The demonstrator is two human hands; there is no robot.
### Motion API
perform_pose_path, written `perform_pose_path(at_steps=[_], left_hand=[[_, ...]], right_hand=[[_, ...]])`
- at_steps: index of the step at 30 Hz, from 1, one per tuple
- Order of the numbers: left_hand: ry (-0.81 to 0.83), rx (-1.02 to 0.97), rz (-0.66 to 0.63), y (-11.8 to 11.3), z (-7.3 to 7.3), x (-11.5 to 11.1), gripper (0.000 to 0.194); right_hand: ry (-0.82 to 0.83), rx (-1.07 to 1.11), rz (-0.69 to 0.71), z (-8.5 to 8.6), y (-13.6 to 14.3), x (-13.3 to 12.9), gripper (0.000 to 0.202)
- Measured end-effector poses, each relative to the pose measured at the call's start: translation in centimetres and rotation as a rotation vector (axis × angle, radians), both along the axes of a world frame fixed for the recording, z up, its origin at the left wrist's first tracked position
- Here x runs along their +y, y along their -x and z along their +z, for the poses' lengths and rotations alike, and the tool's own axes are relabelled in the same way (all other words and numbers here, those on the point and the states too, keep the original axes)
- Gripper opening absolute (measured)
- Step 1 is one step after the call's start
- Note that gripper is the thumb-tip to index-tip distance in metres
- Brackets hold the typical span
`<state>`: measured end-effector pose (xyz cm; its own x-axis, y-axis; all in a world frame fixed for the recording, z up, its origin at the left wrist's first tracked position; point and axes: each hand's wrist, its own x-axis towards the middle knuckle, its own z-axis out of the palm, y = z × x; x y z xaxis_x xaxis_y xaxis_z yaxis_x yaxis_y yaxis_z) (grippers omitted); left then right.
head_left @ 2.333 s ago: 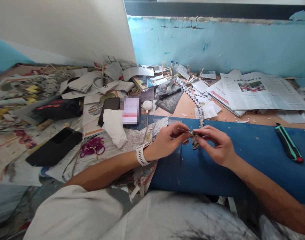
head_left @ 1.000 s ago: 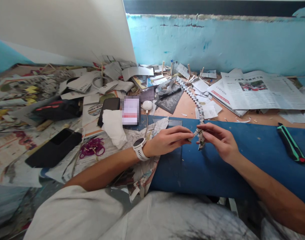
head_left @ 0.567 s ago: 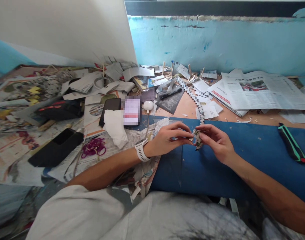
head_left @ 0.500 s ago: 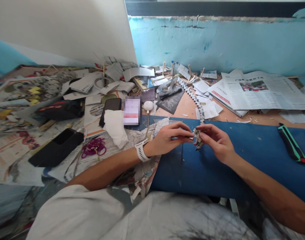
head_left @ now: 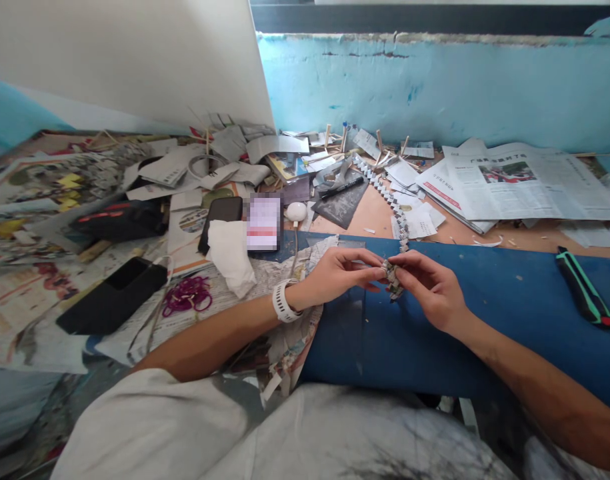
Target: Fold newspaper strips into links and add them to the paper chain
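Note:
A zigzag chain of folded paper (head_left: pixel 385 193) runs from the back of the table down to my hands, over the edge of the blue mat (head_left: pixel 435 353). Its near end, a clump of folded newsprint pieces, is pinched by my right hand (head_left: pixel 435 287) between thumb and fingers. From the other side my left hand (head_left: pixel 339 273), thumb and forefinger closed, grips the same end of the chain. The fingertips of both hands nearly meet there and hide part of the folds. A white strap (head_left: pixel 285 301) circles my left wrist.
On the right lies a green and black utility knife (head_left: pixel 585 287), with newspaper sheets (head_left: pixel 525 180) behind it. To the left are a phone (head_left: pixel 263 223), a white tissue (head_left: pixel 231 257), a purple cord bundle (head_left: pixel 189 297) and a black case (head_left: pixel 113 297). Paper scraps and small sticks line the back.
My left thumb and fingers have moved right and closed onto the chain's near end. My right fingers have shifted slightly around the folded clump.

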<state>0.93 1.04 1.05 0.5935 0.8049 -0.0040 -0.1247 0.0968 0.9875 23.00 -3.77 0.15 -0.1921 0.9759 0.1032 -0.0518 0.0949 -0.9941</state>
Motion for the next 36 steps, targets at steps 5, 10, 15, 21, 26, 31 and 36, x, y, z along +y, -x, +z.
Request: perform_pose_path(at_steps=[5,10,15,21,26,31,36], left_hand=[[0.023,-0.055,-0.028,0.0,-0.1,0.2,0.019],[-0.127,0.000,0.020,-0.2,0.3,0.1,0.017],[-0.165,0.035,0.052,-0.3,0.5,-0.2,0.018],[-0.130,0.020,0.060,-0.3,0.2,-0.2,0.018],[-0.050,0.048,0.099,-0.3,-0.1,-0.3,0.024],[-0.038,0.018,0.150,-0.5,-0.1,-0.5,0.026],[-0.114,0.037,0.155,-0.6,0.1,-0.8,0.021]], right_hand=[[-0.022,-0.020,0.004,-0.2,0.0,0.1,0.021],[0.054,0.012,0.014,-0.3,0.0,0.1,0.025],[0.084,0.037,0.019,-0.2,0.1,0.1,0.026],[0.053,0.035,0.028,0.0,0.2,0.0,0.023],[-0.174,-0.179,-0.058,0.2,0.2,-0.5,0.021],[-0.209,-0.185,-0.099,0.0,0.4,-0.7,0.021],[-0.296,-0.245,-0.086,0.1,0.4,-0.7,0.024]])
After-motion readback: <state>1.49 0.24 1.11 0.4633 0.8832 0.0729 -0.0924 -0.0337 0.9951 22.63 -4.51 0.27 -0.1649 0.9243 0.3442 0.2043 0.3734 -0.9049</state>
